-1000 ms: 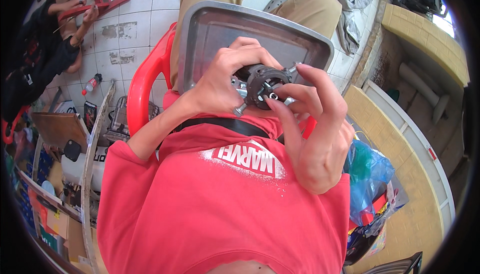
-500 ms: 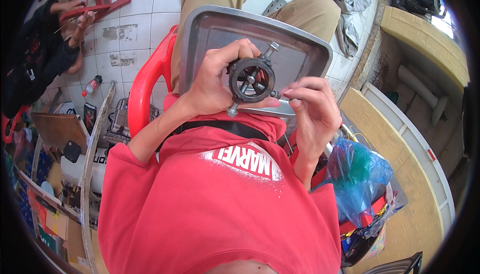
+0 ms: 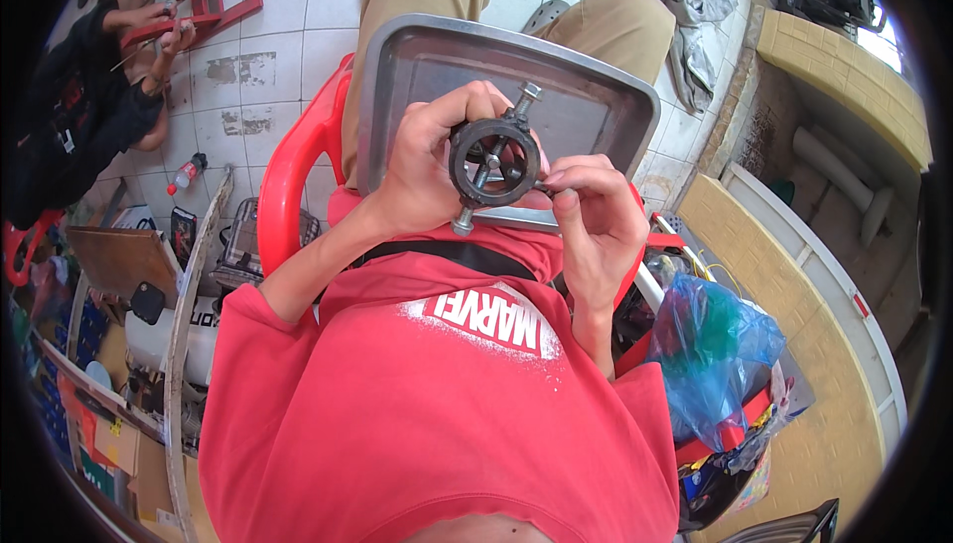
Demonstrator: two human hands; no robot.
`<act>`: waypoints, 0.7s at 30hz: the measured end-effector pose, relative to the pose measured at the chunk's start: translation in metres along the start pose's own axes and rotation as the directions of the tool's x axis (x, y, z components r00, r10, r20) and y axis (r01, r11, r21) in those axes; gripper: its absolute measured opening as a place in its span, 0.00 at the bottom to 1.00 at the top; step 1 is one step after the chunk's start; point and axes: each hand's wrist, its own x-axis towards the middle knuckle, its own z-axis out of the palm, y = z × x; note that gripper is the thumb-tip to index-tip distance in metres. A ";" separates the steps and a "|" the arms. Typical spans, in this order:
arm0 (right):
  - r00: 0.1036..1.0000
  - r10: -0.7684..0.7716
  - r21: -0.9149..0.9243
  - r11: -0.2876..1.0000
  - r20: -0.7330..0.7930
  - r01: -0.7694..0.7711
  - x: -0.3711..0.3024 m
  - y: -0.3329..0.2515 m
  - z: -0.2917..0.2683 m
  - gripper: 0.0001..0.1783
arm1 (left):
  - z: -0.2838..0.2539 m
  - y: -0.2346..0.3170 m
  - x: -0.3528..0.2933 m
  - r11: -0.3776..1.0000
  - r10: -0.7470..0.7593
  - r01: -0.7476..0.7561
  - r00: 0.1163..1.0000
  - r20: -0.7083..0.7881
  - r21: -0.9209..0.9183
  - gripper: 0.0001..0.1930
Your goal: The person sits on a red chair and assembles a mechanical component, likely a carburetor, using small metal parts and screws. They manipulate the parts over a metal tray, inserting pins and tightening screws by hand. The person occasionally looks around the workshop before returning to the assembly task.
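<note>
My left hand [image 3: 429, 151] is wrapped round the left side of a dark metal ring [image 3: 462, 186], holding it up with its opening facing me. Long bolts run through the ring's wall toward its middle. One bolt with a shiny hex head [image 3: 532, 92] sticks out at the upper right, and another bolt head [image 3: 463, 222] shows at the lower left. At the ring's right side, the thumb and forefinger of my right hand [image 3: 598, 210] pinch the end of a third, dark bolt [image 3: 544, 189]. Below the ring a grey metal tray [image 3: 586, 71] rests across my lap.
A red plastic chair [image 3: 288, 201] is under me. On my right stands a blue plastic bag [image 3: 710, 354] over a red container. To the left are a wooden board [image 3: 124, 250] and a bottle [image 3: 186, 174]. Another person [image 3: 84, 126] sits at the far left beside a red stool [image 3: 204, 7].
My right hand has moved left, and its fingers have come together on the dark bolt. The ring has shifted slightly left in my left hand.
</note>
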 end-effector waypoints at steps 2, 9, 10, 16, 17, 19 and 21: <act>1.000 0.005 -0.022 1.000 -0.021 -0.005 -0.001 -0.001 0.000 0.07 | -0.002 0.000 0.000 1.000 0.003 -0.003 1.000 0.013 0.024 0.28; 0.990 -0.137 -0.265 0.956 -0.037 0.123 -0.001 0.003 -0.005 0.11 | -0.003 0.001 -0.002 1.000 -0.013 0.013 1.000 0.025 0.021 0.27; 0.987 -0.154 -0.288 0.948 -0.034 0.138 0.000 0.002 -0.006 0.11 | -0.002 0.000 -0.002 0.999 -0.027 0.026 0.999 0.024 0.023 0.27; 0.970 0.066 -0.046 0.996 -0.232 -0.079 0.004 -0.022 0.006 0.13 | -0.004 0.003 -0.003 0.996 -0.063 0.060 0.997 0.039 0.065 0.27; 0.992 -0.024 -0.179 0.984 -0.123 0.002 0.009 -0.028 0.003 0.13 | -0.004 -0.001 -0.004 0.996 -0.054 0.050 0.998 0.045 0.076 0.27; 0.978 -0.155 -0.404 0.893 0.137 0.198 0.022 -0.042 -0.005 0.13 | -0.005 -0.003 -0.006 0.996 -0.055 0.053 0.998 0.028 0.076 0.26; 0.974 -0.144 -0.518 0.828 0.173 0.214 0.027 -0.057 0.003 0.15 | -0.002 -0.002 -0.004 0.996 -0.072 0.071 0.997 0.025 0.046 0.25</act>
